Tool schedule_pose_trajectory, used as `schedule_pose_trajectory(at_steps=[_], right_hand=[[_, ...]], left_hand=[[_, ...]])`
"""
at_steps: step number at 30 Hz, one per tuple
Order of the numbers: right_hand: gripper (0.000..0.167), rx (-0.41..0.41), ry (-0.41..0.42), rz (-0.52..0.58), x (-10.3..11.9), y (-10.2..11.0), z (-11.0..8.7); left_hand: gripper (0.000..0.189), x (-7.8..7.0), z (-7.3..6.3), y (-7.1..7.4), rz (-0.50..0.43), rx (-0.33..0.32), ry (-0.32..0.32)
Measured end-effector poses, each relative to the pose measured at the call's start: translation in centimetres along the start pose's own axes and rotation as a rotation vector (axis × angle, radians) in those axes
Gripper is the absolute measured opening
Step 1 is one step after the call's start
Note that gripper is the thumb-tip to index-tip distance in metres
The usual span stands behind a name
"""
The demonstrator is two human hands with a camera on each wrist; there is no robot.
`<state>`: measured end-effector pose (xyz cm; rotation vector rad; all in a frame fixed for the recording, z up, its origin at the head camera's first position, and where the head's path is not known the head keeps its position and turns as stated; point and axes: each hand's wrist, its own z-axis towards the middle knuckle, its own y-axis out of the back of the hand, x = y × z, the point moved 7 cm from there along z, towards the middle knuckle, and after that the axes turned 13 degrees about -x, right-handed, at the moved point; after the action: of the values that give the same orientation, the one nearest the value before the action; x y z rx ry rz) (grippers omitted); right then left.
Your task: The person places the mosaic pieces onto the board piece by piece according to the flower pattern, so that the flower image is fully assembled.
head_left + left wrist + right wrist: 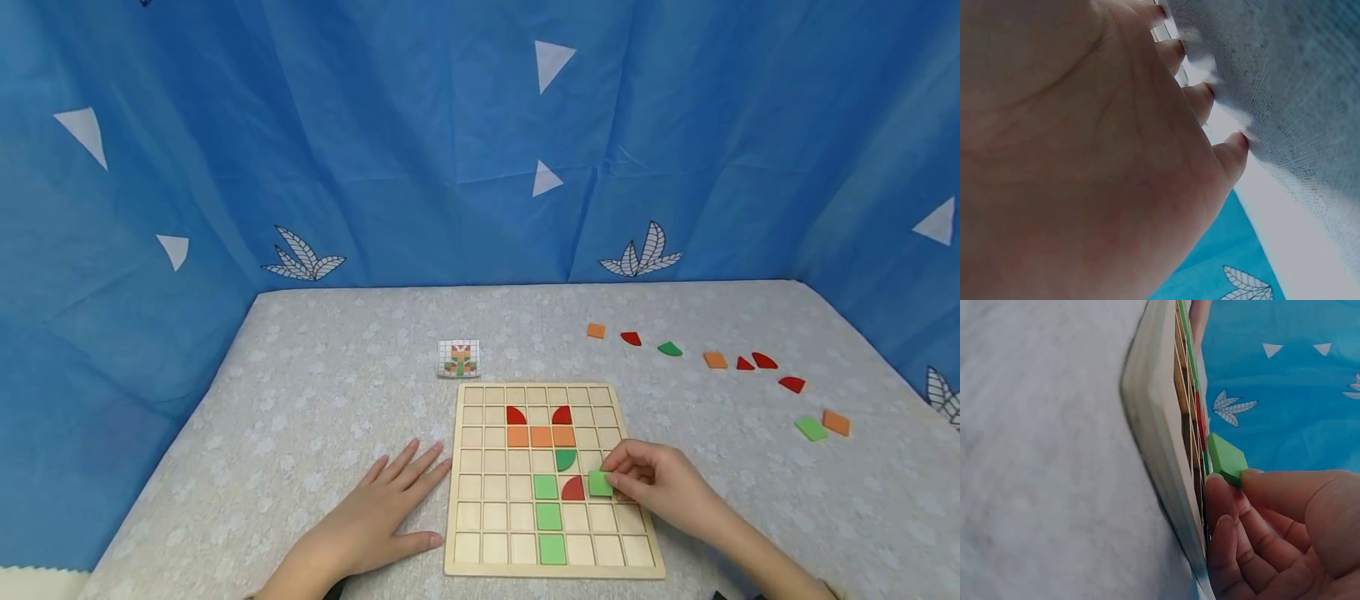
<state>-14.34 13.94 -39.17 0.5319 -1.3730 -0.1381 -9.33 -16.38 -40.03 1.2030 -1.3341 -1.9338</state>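
The right hand (663, 483) pinches a light green square (600, 483) at its fingertips, over the wooden board (495, 548) beside a red quarter-circle (573, 489). The left hand (390, 512), fingers spread and holding nothing, touches the tablecloth (337, 367).

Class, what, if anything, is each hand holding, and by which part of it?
The right hand pinches a light green square tile by the end nearest the palm, between thumb and finger. The left hand holds nothing.
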Motion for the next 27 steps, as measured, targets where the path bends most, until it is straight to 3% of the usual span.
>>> schedule_pose_trajectory(at_steps=[10, 16, 27], right_hand=[[0.008, -0.084, 0.093, -0.153, 0.3, -0.3, -0.3], [0.01, -0.089, 0.122, -0.186, 0.5, -0.4, -0.5], [0.022, -0.114, 0.377, -0.279, 1.8, -0.8, -0.6]], left_hand=[[0.079, -0.1, 0.1, 0.2, 0.003, -0.004, -0.012], [0.079, -0.2, 0.2, 0.2, 0.004, -0.006, -0.016], [0.079, -0.1, -0.1, 0.3, 0.005, -0.004, -0.003]])
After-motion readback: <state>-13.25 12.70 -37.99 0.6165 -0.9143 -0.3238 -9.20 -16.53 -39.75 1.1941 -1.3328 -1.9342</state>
